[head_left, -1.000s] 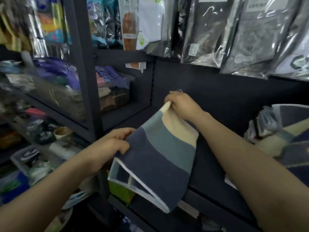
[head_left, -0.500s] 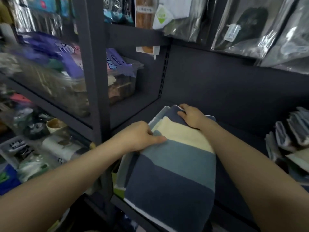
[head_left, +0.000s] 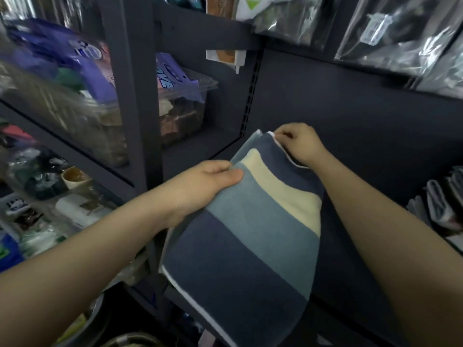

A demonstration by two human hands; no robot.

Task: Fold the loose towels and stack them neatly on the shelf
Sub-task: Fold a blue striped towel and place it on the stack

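A striped towel (head_left: pixel 250 241) in navy, blue-grey and cream lies folded on the dark shelf (head_left: pixel 350 246), its near end hanging over the front edge. My left hand (head_left: pixel 205 186) grips its left edge, thumb on top. My right hand (head_left: pixel 298 144) pinches the white-trimmed far corner near the shelf's back panel. More folded towels (head_left: pixel 441 206) sit at the right end of the same shelf, partly cut off by the frame.
A dark upright post (head_left: pixel 130 96) divides this bay from the left one, which holds clear bins (head_left: pixel 183 106) of packaged goods. Bagged items (head_left: pixel 390 31) hang above the shelf. Cluttered lower shelves (head_left: pixel 45 196) lie at the left.
The towel went from hanging between my hands to lying on the shelf. My right hand shifted to the far corner and now pinches it; my left hand slid along the left edge.
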